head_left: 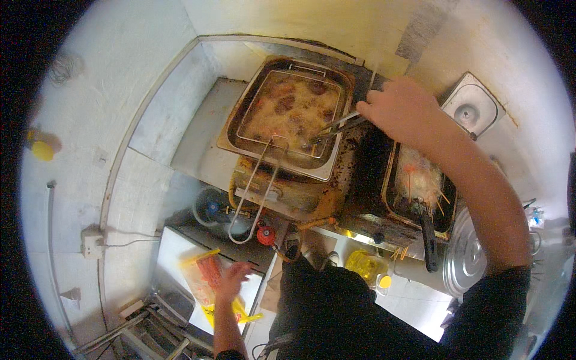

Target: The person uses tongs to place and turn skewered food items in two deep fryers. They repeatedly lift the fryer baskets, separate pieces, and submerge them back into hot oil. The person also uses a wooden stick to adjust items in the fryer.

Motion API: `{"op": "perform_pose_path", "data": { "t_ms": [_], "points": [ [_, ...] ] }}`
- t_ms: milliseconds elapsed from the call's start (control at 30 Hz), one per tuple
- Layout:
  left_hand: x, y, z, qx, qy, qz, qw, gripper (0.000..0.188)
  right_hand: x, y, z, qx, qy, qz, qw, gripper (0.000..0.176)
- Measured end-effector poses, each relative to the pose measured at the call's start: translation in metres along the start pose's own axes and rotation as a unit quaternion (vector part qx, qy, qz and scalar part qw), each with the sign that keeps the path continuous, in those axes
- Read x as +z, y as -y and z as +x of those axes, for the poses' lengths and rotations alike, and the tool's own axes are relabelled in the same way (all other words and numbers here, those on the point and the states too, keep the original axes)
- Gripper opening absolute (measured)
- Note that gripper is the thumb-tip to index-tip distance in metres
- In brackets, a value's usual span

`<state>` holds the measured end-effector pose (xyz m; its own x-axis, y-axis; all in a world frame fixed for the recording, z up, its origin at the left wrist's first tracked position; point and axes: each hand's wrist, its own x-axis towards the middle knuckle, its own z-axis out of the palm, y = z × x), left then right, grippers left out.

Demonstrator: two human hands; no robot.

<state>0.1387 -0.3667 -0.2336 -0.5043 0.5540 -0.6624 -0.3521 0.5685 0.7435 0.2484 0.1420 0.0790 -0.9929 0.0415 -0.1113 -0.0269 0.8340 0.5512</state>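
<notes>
My right hand [396, 108] is closed on metal tongs [344, 123], whose tips reach into the bubbling oil at the right side of a square fryer. Dark and reddish food pieces [284, 103] float in the foam inside a wire fryer basket [246, 200], its long handle pointing towards me. My left hand [234, 281], fingers spread, is over a yellow and clear plastic bag [192, 274] with reddish food in it, on a white surface. Whether the fingers touch the bag is unclear.
Right of the fryer, a second pan [391, 198] holds skewered food [416, 175] and a black-handled tool [429, 247]. A red gas regulator [266, 235] and hose sit below the fryer. An oil jug [364, 265] and a round metal lid [465, 252] are at lower right.
</notes>
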Motion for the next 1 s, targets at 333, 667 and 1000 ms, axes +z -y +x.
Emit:
{"op": "perform_pose_path", "data": {
  "t_ms": [333, 667, 1000],
  "points": [
    [-0.051, -0.185, -0.029, 0.227, -0.046, 0.195, 0.953, 0.025, -0.021, 0.009, 0.011, -0.046, -0.058, 0.010, 0.997, 0.016],
    [0.041, -0.243, 0.002, 0.044, 0.219, -0.318, 0.922, 0.045, -0.034, -0.029, -0.002, 0.107, 0.027, 0.066, 0.992, 0.026],
    [0.048, -0.248, -0.010, 0.052, 0.226, -0.235, 0.944, 0.039, -0.037, -0.052, -0.040, 0.187, -0.014, 0.198, 0.962, 0.032]
  ]
}}
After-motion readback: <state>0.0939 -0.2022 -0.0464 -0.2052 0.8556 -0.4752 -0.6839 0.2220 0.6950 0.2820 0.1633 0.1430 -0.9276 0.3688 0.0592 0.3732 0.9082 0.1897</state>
